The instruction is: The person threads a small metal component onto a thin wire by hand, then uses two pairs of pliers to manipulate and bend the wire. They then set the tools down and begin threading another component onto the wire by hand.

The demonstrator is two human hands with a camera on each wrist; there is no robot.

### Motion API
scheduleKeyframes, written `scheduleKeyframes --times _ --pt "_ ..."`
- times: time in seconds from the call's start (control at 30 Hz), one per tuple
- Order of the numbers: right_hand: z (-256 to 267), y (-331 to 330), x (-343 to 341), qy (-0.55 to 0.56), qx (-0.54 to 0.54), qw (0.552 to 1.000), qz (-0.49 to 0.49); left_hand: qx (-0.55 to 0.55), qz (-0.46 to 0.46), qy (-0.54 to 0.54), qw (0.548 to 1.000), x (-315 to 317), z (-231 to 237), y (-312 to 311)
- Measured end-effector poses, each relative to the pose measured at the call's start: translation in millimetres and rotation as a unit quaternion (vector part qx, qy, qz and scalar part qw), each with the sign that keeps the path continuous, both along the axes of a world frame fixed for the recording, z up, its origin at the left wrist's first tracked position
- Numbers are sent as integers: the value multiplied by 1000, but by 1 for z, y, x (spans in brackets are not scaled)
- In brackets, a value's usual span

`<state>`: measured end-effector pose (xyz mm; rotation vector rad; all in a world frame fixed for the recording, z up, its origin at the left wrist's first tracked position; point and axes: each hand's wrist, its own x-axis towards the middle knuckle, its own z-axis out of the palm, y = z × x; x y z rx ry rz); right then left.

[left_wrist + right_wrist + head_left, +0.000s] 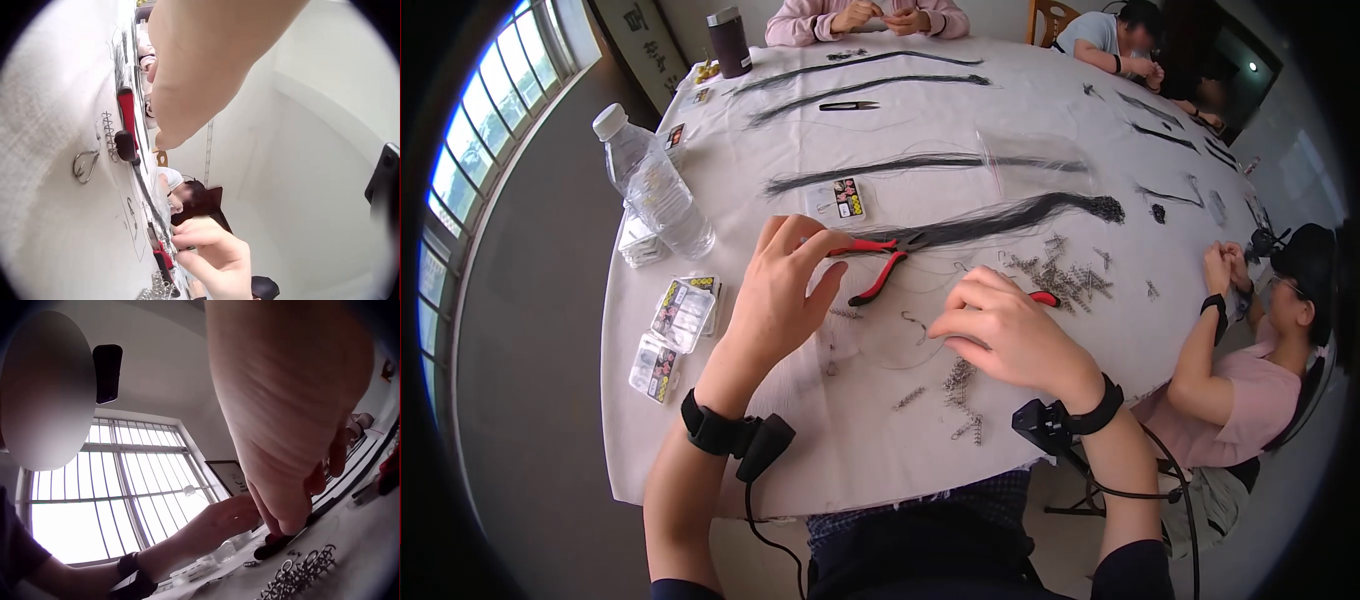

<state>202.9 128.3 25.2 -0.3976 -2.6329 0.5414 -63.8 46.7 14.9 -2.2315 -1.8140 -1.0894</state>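
Note:
My left hand hovers over the white cloth, thumb and forefinger apart beside the red-handled pliers; no held thing shows. To the right, my right hand has bent fingers, and in the left wrist view a gap shows between its thumb and forefinger. Left of its fingertips lies a small hook. A second red handle sticks out behind that hand. Thin line loops on the cloth between the hands. Spring-like metal pieces are heaped beyond the right hand, with more below it.
Black strand bundles lie across the table. At left stand a water bottle and small clear boxes; another box lies ahead. Black snips and a dark cup are farther off. Other people sit around the table.

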Motion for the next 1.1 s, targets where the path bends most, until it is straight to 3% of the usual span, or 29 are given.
scheduleKeyframes --times 0.17,0.4,0.5,0.57,0.6,0.7,0.73,0.8,0.87,1.1 --pt "-17 16 -19 -47 2 996 76 -68 33 -29 997 -14 -5 -41" --pt "-17 20 -26 -76 36 992 98 -83 -5 -12 996 -3 -13 -28" --pt "-11 19 -30 -29 -37 995 82 -113 -10 19 993 -1 -13 -23" --pt "-5 18 -33 42 -173 982 65 -117 16 26 993 0 -11 -26" --pt "-2 17 -35 42 -173 982 65 -116 16 26 993 3 -7 -28" --pt "-1 9 -42 95 -266 959 35 -214 -3 -236 948 12 18 -40" --pt "-6 4 -45 139 -311 940 20 -215 -3 -236 948 16 15 -43" --pt "-12 -5 -45 181 -354 918 -1 -209 -48 -464 860 28 8 -46" --pt "-16 -12 -41 197 -391 898 -25 -247 -49 -474 844 35 16 -49" --pt "-16 -17 -39 183 -412 892 -18 -218 -77 -438 869 41 4 -53"
